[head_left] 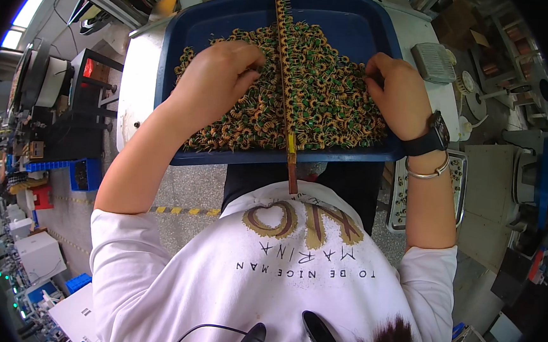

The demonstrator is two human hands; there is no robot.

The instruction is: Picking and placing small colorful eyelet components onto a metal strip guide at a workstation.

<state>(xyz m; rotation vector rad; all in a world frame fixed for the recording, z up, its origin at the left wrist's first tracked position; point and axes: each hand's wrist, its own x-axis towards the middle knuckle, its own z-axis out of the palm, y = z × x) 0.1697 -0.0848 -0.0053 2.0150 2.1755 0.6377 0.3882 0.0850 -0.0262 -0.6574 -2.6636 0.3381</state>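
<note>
A blue tray (234, 11) holds a heap of small ring-shaped coils (336, 93) with copper-coloured winding, green parts and thin wire leads. Across its middle lies a long narrow strip (292, 169), lined with a row of coils along its far and middle stretch. My left hand (220, 72) hovers over the left part of the heap, thumb and forefinger curled toward each other near the strip. At the heap's right edge is my right hand (401, 94), its fingers bent into a pinch. Whatever either hand's fingertips hold is too small or hidden to make out.
The tray rests on a white table (141, 92). A grey ribbed box (433, 62) and a small white fan (473, 93) stand to the right. Below my right forearm is a metal tray (399, 199) with scattered coils. A blue bin (85, 174) sits on the floor at left.
</note>
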